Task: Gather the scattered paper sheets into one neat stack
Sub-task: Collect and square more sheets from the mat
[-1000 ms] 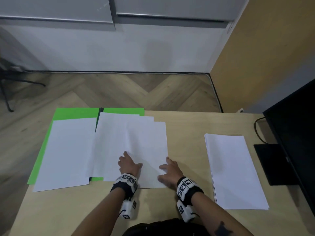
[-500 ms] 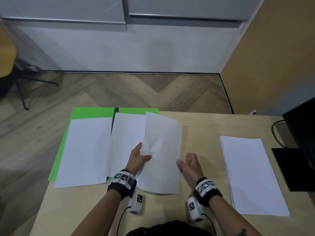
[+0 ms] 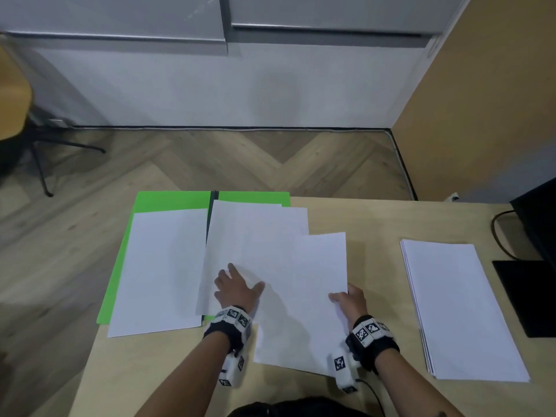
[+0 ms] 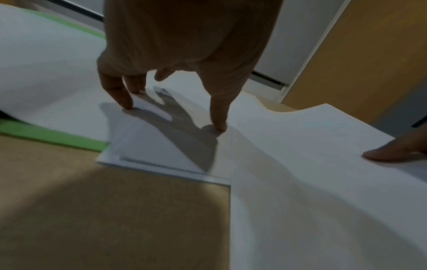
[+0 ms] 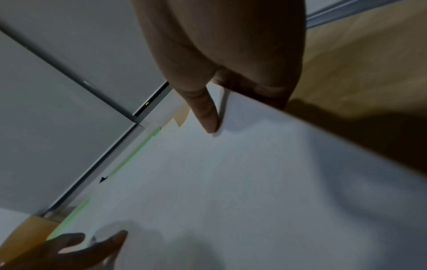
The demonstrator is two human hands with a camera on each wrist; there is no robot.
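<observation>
From the head view we found the loose sheet lying on the desk between our two hands, its long axis running away from us and tilted a little to the right, its left part overlapping the fanned sheets on the green folder. Our right hand held its right edge, thumb on top, so that hand was the nearer one for carrying it; the finished stack lay well apart to the right, long axis the same way. Our left hand rested spread and flat on the fanned sheets. In the left wrist view the fingers stood wide, tips pressing paper, holding nothing. In the right wrist view the thumb lay on the sheet's upper face while the other fingers went under its edge, a pinch as we judged it.
</observation>
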